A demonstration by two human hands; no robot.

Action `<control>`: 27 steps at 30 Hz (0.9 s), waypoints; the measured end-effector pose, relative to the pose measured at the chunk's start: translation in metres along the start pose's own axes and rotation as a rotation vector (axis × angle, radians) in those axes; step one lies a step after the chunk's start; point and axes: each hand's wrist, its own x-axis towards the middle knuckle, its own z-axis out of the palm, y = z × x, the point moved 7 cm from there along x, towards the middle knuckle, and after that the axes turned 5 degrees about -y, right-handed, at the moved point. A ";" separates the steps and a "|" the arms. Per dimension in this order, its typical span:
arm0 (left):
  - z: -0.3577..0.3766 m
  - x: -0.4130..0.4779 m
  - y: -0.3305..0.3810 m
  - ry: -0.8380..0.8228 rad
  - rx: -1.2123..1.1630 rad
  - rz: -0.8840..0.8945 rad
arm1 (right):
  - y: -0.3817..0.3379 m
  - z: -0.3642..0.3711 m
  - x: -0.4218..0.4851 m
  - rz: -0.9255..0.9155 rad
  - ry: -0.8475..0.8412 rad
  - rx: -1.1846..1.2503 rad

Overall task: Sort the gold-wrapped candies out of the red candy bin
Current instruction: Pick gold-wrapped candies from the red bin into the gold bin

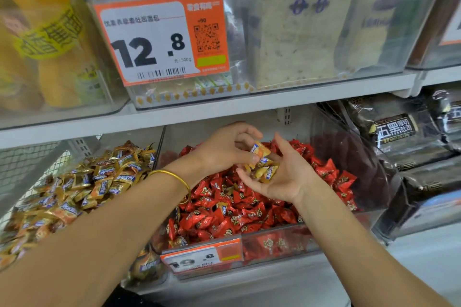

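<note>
left hand (224, 151): we pinch one gold candy (260, 150) by its wrapper.
right hand (290, 178): palm up, loosely cupped, carrying several gold candies (266, 172).
handling: we judge them light and slick, so we grip the body.

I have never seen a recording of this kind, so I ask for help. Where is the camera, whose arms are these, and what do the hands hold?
There is no machine here. A person wears one camera on the head, so this single picture looks forward and down at that person's own two arms, in front of shop shelves.

The left hand, with a bracelet on its wrist, pinches one gold candy. The right hand lies palm up, and a few more gold candies rest on it.

Below both hands stands a clear bin full of red candies. A stray gold piece lies among them. To the left is a heap of gold sweets. On the shelf above hangs an orange price tag.
</note>
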 end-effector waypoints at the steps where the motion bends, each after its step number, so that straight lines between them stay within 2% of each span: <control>1: 0.000 0.002 0.002 0.006 0.050 0.015 | 0.000 0.002 0.000 -0.007 -0.022 0.006; 4: 0.001 0.007 0.003 0.023 0.152 0.041 | 0.000 0.006 0.002 -0.042 -0.036 -0.030; 8: -0.008 0.007 -0.010 0.063 -0.046 -0.017 | -0.007 -0.006 0.002 -0.128 0.120 -0.034; 9: -0.013 0.005 -0.017 0.099 0.016 -0.054 | -0.011 -0.008 0.001 -0.151 0.139 -0.038; 10: -0.017 0.005 -0.027 0.089 0.183 -0.100 | -0.015 -0.010 0.001 -0.171 0.148 -0.033; 11: -0.016 0.005 -0.040 0.002 0.424 -0.161 | -0.019 -0.011 0.000 -0.182 0.150 -0.015; 13: -0.003 0.003 -0.071 -0.298 0.875 -0.320 | -0.021 -0.012 -0.001 -0.175 0.134 0.033; 14: 0.001 0.001 -0.082 -0.396 1.018 -0.376 | -0.021 -0.011 -0.001 -0.166 0.121 0.046; 15: 0.003 0.001 -0.088 -0.426 1.083 -0.408 | -0.021 -0.011 -0.002 -0.158 0.109 0.051; 20: -0.002 0.015 -0.089 -0.350 1.097 -0.365 | -0.025 -0.011 -0.004 -0.151 0.081 0.043; 21: -0.007 0.019 -0.084 -0.275 1.074 -0.328 | -0.026 -0.012 -0.005 -0.151 0.080 0.040; 24: -0.031 0.028 -0.054 0.135 0.871 -0.128 | -0.030 -0.015 -0.006 -0.162 0.095 0.020; 25: -0.037 0.029 -0.047 0.208 0.793 -0.079 | -0.031 -0.016 -0.006 -0.166 0.099 0.015; 27: -0.037 0.031 -0.044 0.195 0.786 -0.061 | -0.034 -0.018 -0.008 -0.172 0.104 0.008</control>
